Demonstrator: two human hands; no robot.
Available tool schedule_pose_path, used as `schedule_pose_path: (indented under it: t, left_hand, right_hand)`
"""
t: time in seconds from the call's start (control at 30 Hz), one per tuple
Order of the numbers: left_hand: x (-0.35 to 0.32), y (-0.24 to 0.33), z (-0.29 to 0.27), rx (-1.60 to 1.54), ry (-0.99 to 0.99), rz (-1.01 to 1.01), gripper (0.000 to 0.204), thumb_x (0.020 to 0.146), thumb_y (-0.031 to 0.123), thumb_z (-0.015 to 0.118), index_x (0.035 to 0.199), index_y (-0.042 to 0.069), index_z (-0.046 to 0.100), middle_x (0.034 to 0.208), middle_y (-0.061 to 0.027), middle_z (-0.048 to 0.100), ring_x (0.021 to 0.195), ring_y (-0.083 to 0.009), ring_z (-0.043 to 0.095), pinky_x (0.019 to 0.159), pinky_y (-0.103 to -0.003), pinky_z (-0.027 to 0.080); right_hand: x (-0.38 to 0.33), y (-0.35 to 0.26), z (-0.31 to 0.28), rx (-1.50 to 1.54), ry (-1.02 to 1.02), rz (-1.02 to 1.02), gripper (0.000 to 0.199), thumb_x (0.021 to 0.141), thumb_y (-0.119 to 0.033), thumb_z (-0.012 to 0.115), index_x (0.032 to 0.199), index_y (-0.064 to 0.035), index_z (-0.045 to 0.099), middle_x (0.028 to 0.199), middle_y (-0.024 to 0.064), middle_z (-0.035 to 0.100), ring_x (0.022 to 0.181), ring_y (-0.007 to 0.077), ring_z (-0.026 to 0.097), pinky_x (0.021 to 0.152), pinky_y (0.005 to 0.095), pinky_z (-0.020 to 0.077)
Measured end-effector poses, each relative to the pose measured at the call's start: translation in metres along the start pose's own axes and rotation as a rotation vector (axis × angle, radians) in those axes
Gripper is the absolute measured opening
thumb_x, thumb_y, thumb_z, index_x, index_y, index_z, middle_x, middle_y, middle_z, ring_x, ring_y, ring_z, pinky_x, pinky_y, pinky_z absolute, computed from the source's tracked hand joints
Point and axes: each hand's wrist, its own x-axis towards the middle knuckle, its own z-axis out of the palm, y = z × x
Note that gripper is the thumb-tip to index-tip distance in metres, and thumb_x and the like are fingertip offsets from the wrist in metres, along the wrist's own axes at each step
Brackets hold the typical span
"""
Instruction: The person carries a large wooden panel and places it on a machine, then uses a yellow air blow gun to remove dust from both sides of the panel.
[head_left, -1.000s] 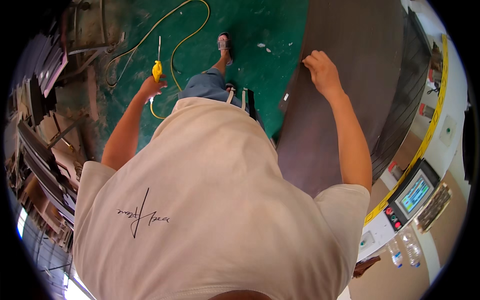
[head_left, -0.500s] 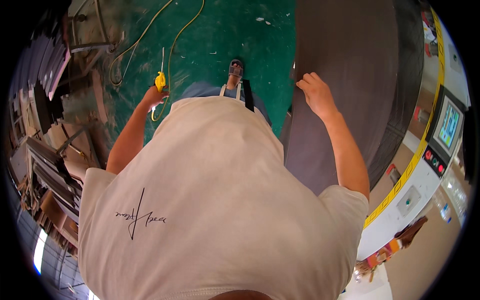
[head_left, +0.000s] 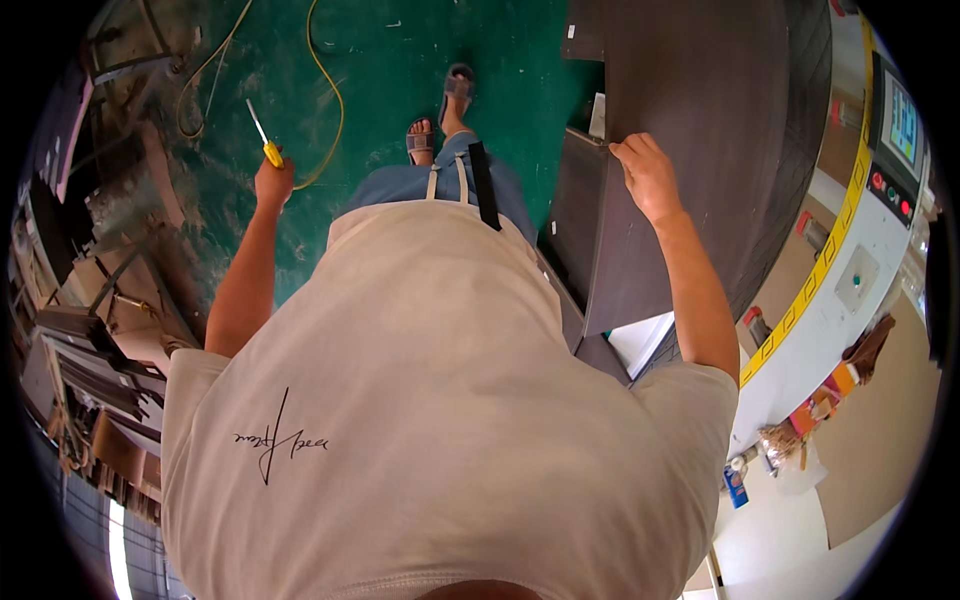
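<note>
My left hand [head_left: 273,184] is closed around a yellow air blow gun [head_left: 271,153] with a thin metal nozzle, held out over the green floor. A yellow hose [head_left: 342,103] curves up to it. My right hand [head_left: 647,172] is closed, its fingertips pressed together at the left edge of a large dark brown panel [head_left: 700,120]. Whether they pinch something small there cannot be made out. Under this edge, a lower brown panel [head_left: 577,185] and a small white piece [head_left: 598,115] show.
A white machine with a yellow strip [head_left: 828,268], screen [head_left: 900,122] and red buttons [head_left: 905,207] lines the right side. Stacked boards [head_left: 95,340] and a metal frame [head_left: 135,65] stand at left. A small blue can [head_left: 736,490] is at lower right.
The hose, the machine screen and the surroundings have shifted upward in view. The blow gun now tilts left. The panel's near corner, the lower panel and my second foot have come into view.
</note>
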Motion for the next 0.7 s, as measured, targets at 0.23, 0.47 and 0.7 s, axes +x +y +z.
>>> schedule_pose_path:
  t: [0.23,0.47,0.7]
  left_hand:
    - [-0.056,-0.057,0.014,0.167,-0.078,-0.072,0.045,0.087,0.031,0.066,0.124,0.005,0.064,0.115,-0.0242,0.071,0.110,-0.0430,0.067,0.092,-0.049,0.053]
    - [-0.074,-0.053,0.037,0.246,-0.028,-0.015,0.048,0.087,0.028,0.065,0.128,0.004,0.056,0.112,-0.0238,0.071,0.107,-0.0468,0.066,0.090,-0.051,0.053]
    - [-0.125,-0.007,0.073,-0.139,0.027,0.290,0.058,0.085,0.026,0.067,0.137,0.006,0.053,0.119,-0.0190,0.072,0.109,-0.0390,0.070,0.091,-0.045,0.054]
  right_hand:
    - [-0.101,-0.045,0.023,0.043,-0.012,0.073,0.028,0.075,0.009,0.068,0.099,-0.0044,0.071,0.087,0.0074,0.060,0.088,0.0279,0.061,0.075,0.0400,0.0545]
    - [-0.224,-0.083,0.054,0.055,-0.010,0.125,0.028,0.071,0.007,0.067,0.096,-0.0068,0.068,0.090,0.0056,0.060,0.094,0.0257,0.061,0.077,0.0379,0.0549]
    - [-0.376,-0.125,0.091,0.108,-0.032,0.119,0.020,0.072,0.001,0.065,0.090,-0.0062,0.066,0.087,0.0074,0.056,0.090,0.0273,0.059,0.077,0.0378,0.0534]
